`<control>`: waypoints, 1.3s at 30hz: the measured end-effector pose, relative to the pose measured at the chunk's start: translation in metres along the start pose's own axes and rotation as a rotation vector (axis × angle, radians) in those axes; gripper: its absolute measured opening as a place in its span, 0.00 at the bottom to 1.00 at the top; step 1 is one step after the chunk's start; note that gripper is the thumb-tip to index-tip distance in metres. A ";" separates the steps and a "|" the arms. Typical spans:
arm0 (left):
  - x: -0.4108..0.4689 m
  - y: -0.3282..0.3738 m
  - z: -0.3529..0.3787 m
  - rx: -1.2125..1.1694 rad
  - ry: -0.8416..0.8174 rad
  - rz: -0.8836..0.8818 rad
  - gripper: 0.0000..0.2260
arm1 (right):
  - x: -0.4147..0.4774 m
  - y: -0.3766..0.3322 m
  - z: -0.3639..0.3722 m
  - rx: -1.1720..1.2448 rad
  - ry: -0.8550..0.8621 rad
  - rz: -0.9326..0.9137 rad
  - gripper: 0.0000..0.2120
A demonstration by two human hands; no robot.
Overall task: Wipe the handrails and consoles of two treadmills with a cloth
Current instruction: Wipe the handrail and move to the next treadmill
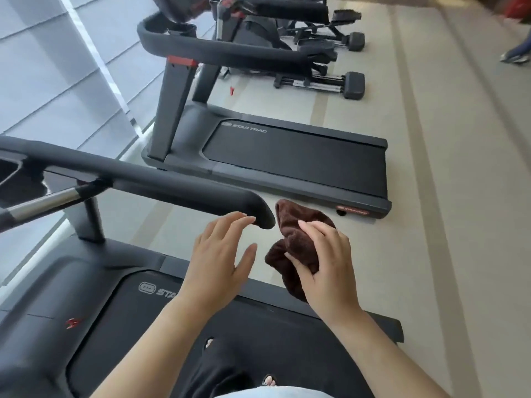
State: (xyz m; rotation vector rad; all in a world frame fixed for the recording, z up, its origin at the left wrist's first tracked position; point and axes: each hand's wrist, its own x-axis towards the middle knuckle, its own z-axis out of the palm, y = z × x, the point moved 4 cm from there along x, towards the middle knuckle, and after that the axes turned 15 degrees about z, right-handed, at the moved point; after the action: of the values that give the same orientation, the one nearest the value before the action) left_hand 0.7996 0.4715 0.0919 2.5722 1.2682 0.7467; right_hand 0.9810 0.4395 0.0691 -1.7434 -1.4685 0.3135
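I stand on the belt of the near treadmill (120, 317). Its black right handrail (161, 182) runs from the left edge to a rounded end at centre. My left hand (218, 259) is spread open just below that end, fingertips almost touching it, holding nothing. My right hand (324, 262) grips a bunched dark brown cloth (296, 225) just right of the rail end, not touching the rail. A second treadmill (293, 156) stands beyond, its black handrail (230, 50) above its belt. The near console is mostly out of view at the left edge.
A strip of pale floor (330, 248) separates the two treadmills. Grey window blinds (51, 81) fill the left side. Elliptical machines (316, 44) stand behind the second treadmill. Another person's foot (515, 56) shows at the top right. A silver bar (43, 202) crosses the near treadmill's frame.
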 end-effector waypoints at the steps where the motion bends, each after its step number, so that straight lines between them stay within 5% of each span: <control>1: 0.007 0.002 0.003 -0.002 0.000 0.013 0.19 | 0.004 0.004 -0.002 -0.002 0.009 0.004 0.21; 20: 0.196 -0.025 0.073 -0.039 -0.006 0.053 0.19 | 0.171 0.083 -0.007 -0.087 0.013 0.007 0.21; 39: 0.309 -0.121 0.122 0.226 0.044 -0.231 0.22 | 0.350 0.143 0.117 0.123 -0.213 -0.211 0.20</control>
State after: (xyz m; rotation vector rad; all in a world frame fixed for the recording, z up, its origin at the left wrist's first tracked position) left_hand 0.9359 0.7956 0.0535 2.5243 1.7172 0.6503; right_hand 1.1072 0.8077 -0.0008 -1.4785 -1.7318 0.4793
